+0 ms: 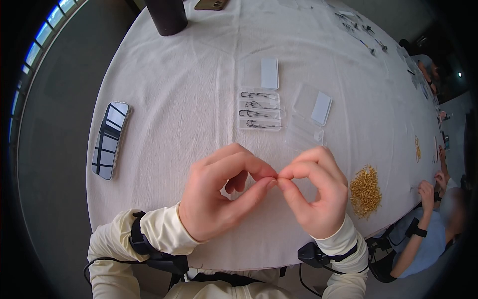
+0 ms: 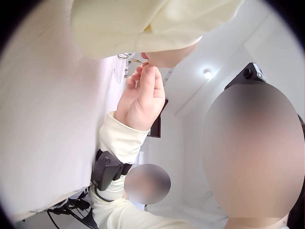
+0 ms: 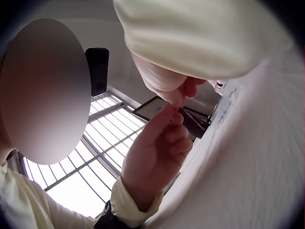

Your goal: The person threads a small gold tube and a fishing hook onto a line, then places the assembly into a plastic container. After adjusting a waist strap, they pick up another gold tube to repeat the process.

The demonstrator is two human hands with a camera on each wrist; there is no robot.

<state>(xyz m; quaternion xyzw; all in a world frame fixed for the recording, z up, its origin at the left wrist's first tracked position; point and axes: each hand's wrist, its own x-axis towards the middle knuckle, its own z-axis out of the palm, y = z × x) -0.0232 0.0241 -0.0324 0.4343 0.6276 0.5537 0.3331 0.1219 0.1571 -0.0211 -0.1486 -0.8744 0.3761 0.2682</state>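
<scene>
Both hands meet over the table, thumb and index fingertips touching. The left hand (image 1: 219, 197) and right hand (image 1: 321, 194) pinch at one spot, where the held thing is too small to see from the head. In the left wrist view, a small gold piece (image 2: 136, 60) with a thin looped end sticks out from the fingertips, beside the right hand (image 2: 142, 100). The right wrist view shows a thin gold piece (image 3: 194, 119) near the fingertips of the left hand (image 3: 155, 155). Which hand bears it is partly hidden.
Beyond the hands lie an open clear box of dark hooks (image 1: 260, 127) and another clear case (image 1: 303, 112). A pile of gold pieces (image 1: 366, 192) is at right, a phone (image 1: 110, 140) at left, a dark cup (image 1: 167, 17) at back. Another person's arm (image 1: 411, 241) is at far right.
</scene>
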